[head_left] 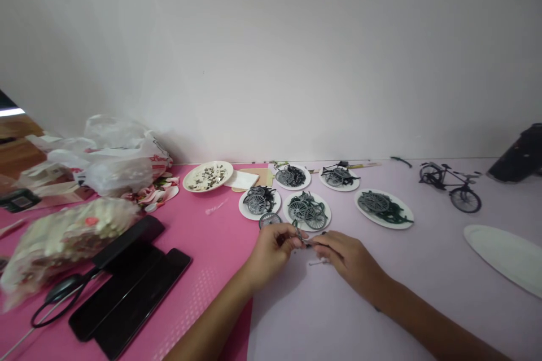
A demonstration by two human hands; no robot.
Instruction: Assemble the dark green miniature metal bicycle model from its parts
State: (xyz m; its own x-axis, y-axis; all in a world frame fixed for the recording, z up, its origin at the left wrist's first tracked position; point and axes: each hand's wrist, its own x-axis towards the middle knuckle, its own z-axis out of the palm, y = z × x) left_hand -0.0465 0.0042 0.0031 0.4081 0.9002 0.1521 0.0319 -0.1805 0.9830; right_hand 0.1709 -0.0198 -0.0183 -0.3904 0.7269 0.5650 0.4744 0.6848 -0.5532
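Observation:
My left hand point(275, 245) pinches a small dark part, too small to make out, just in front of the plates. My right hand point(345, 254) is closed at its right, its fingertips on a thin piece that meets the part in my left hand. Beyond them, a white plate point(288, 215) bears grey spoked wheels point(312, 213) and green pieces. One loose wheel point(270, 220) lies behind my left hand. Below the fingertips is a small pale piece point(318, 263) on the table. More plates hold dark parts, one of them point(259, 203) to the left.
An assembled miniature bicycle point(453, 185) stands at the right, near a black cylinder point(519, 155) and an oval white plate point(506, 254). A cream bowl point(190, 177) of small pieces sits back left. Plastic bags point(118, 163) and a black folding device point(127, 287) occupy the left.

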